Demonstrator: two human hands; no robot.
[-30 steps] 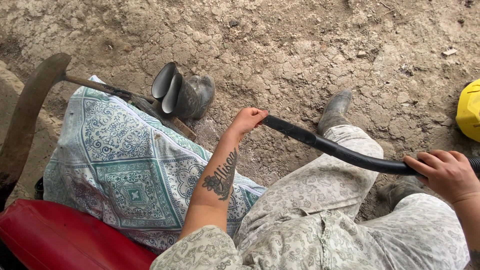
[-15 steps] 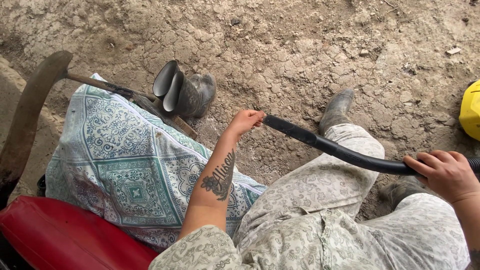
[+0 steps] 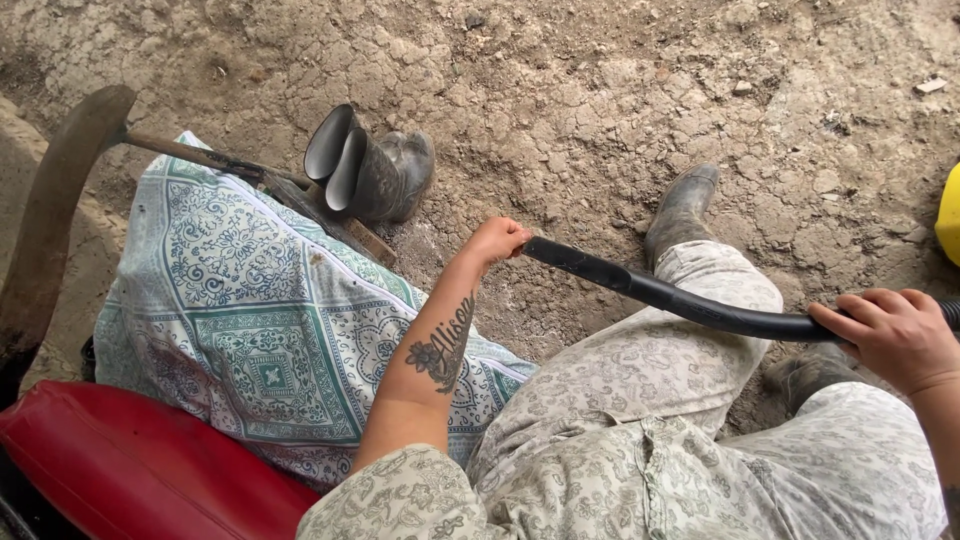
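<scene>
**Both hands on black hose over cracked dirt**

Black hose [image 3: 690,300] runs across the knees, L end to R frame edge. Left hand [image 3: 497,241] has fingers curled shut around the hose's L end; right hand [image 3: 897,333] clamped over it nr the R edge, fingers wrapped on top. No labels or signs visible. Yellow object [image 3: 950,215] cut off by R edge, kind unclear. Patterned green-white cloth [image 3: 260,320] lies L of the forearm, partly over a red cushion [image 3: 130,465] at bottom L. Pair of grey rubber boots [image 3: 370,170] on its side just beyond the cloth's top edge, beside a wooden-handled tool [image 3: 60,200]. Worn boot [image 3: 682,208] under the hose. Open bare ground [image 3: 600,90] across the top, w/ room ahead.
</scene>
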